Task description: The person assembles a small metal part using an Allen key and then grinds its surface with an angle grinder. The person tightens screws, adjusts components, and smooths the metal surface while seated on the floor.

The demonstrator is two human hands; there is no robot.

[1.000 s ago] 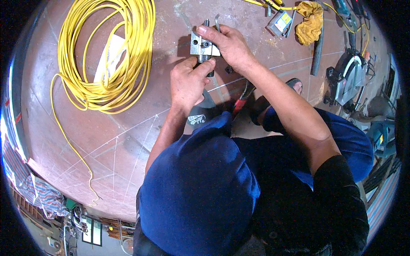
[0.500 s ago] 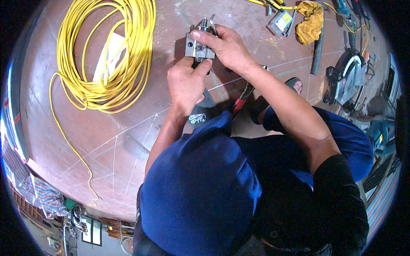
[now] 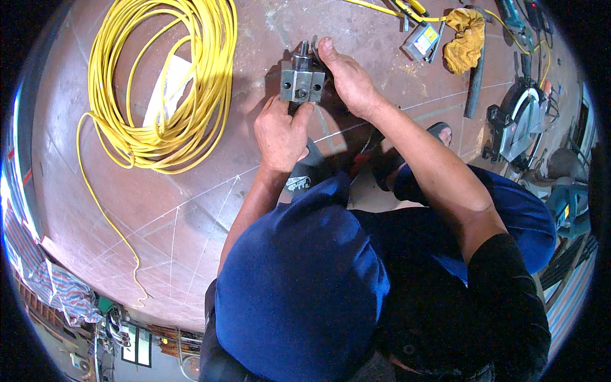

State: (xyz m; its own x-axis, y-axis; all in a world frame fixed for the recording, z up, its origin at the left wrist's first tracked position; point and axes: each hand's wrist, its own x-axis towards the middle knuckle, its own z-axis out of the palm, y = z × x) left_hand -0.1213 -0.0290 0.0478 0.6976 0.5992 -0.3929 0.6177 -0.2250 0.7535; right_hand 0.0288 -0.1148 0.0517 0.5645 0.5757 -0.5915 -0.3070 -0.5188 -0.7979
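Reddish-brown workshop floor (image 3: pixel 375 70): metal block (image 3: pixel 301 77) in the left hand (image 3: pixel 283 135), right hand (image 3: pixel 352 83) just beside it

Floor surface worn and stained, with white lines (image 3: pixel 177 216) drawn across it; the metal block is at the far middle of the scene, directly beyond the left hand; it is grey, with a dark hole toward each side, a bolt head between them and a shaft (image 3: pixel 304 49) standing out at its far end; whether it also rests on the floor cannot be told.

Left hand: grasping the near end of the block, thumb on the right, fingers on the left; right hand: at the right of the block, thumb extended toward the far side; a thin dark rod (image 3: pixel 315 44) shows by that thumb; whether the right fingers are closed on it cannot be told, as they are largely hidden.

Surroundings: a coil of yellow cable (image 3: pixel 216 63) lies at the far left, a white sheet (image 3: pixel 168 89) within its ring; at the far right lie a small grey box (image 3: pixel 421 41), a crumpled yellow cloth (image 3: pixel 464 41) and a dark tube (image 3: pixel 474 89); farther right stands a power tool with a rounded guard (image 3: pixel 520 118); striped sheeting (image 3: pixel 60 290) is at the near left.
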